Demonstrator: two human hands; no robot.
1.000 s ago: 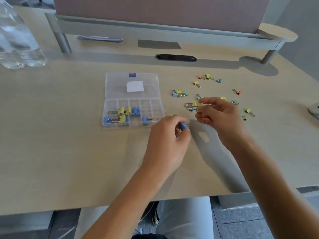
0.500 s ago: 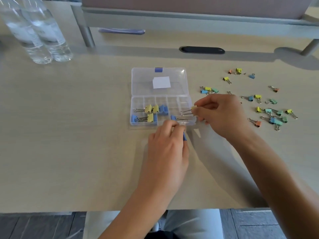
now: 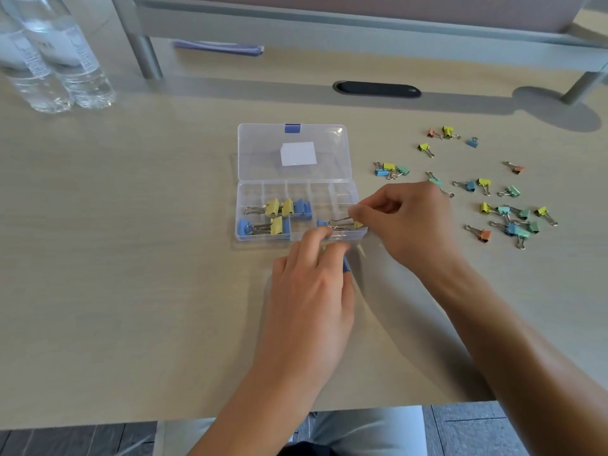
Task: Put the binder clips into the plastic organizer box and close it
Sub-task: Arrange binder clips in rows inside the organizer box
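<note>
Both hands carry clips at the near right corner of the plastic organizer box (image 3: 297, 205). From my remote view, the right hand (image 3: 408, 222) has its grip pinched on a yellow binder clip (image 3: 358, 224), lowering it into the front right compartment, I judge so it drops beside the blue clip (image 3: 321, 222) already lying there. The left hand (image 3: 312, 284) rests just in front of the box with its fingers curled around another blue binder clip (image 3: 346, 264), only an edge of which shows; I take it as held ready for the next drop.

Several yellow and blue clips already sit in the left compartments. The lid (image 3: 292, 151) lies folded back flat on the worktop (image 3: 131, 258), so closing is not yet possible. A scatter of loose clips (image 3: 506, 212), yellow, blue, green and orange, waits to the right of the box, near the right hand, so most of the sorting remains. Two water bottles (image 3: 56, 60) stand far left.
</note>
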